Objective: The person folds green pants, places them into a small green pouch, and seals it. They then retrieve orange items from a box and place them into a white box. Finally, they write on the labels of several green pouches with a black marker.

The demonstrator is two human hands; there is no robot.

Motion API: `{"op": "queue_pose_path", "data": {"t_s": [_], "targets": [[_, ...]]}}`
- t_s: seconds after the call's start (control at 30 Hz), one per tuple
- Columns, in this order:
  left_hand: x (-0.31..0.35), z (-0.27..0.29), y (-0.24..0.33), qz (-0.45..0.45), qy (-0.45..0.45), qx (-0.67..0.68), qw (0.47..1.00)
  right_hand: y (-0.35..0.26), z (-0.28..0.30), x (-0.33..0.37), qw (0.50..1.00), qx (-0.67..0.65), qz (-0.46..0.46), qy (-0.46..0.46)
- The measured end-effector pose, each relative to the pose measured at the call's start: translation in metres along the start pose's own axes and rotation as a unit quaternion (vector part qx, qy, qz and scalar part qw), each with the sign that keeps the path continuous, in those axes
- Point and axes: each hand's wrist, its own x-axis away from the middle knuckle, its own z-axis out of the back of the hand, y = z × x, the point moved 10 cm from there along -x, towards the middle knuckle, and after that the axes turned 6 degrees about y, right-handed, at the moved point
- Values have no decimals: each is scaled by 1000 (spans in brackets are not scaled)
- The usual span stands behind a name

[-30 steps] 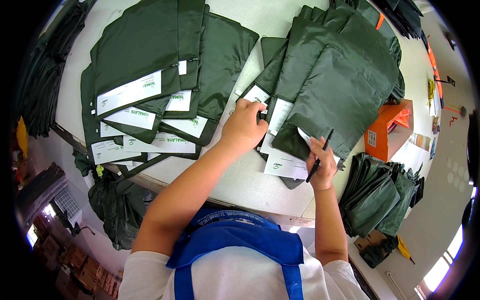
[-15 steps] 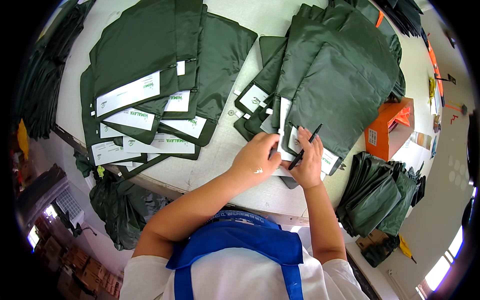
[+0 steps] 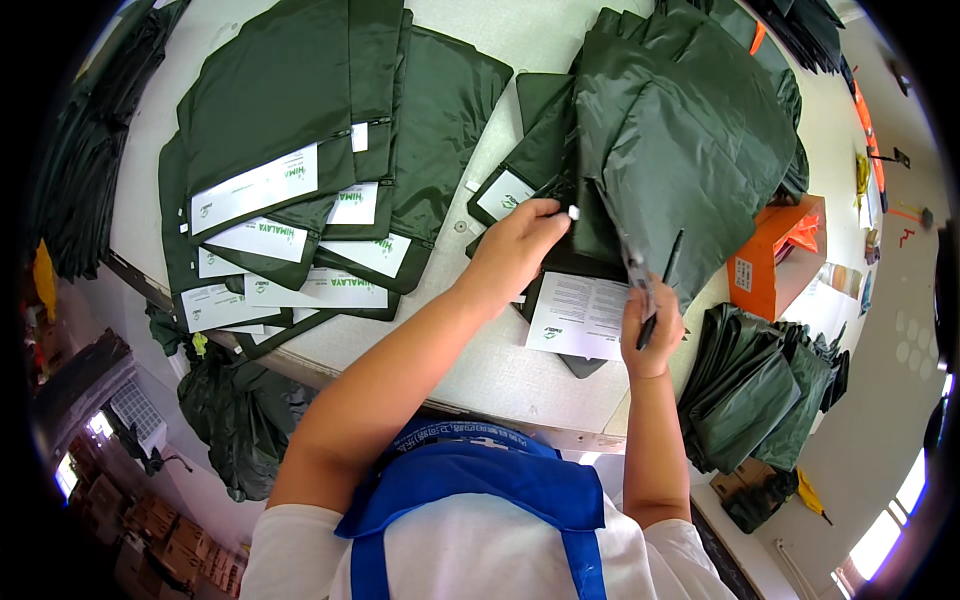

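A stack of dark green fabric bags lies before me. My left hand is closed, pinching the near left edge of the top bag beside a small white tag. My right hand is closed round a black pen that points up and away, and it also grips the top bag's raised near edge, which looks blurred. Below the lifted edge a white printed card lies on the bag underneath. A second white card shows on a bag to the left of the stack.
Another fan of green bags with white cards spreads over the pale table on the left. To the right stand an orange box and a folded green pile. More dark bags hang below the table's front edge.
My left hand has moved up to the bag's left edge. The right hand has shifted right and closed on the edge, still with the pen. The top bag's near edge is lifted, exposing the card.
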Motion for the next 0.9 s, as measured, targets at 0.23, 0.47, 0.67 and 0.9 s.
{"op": "queue_pose_path", "data": {"t_s": [0.23, 0.47, 0.67, 0.9], "targets": [[-19, -27, 26, -125, -35, -96, 987, -23, -23, -8, 991, 33, 113, -62], [-17, 1, 18, -68, -22, -126, 989, 10, -10, -31, 1000, 16, -7, -15], [13, 22, -3, 6, -34, -34, 999, -22, -6, -34, 993, 37, 112, -15], [21, 54, 67, -59, 43, -134, 988, -110, -49, -31, 952, -118, 247, -134]]}}
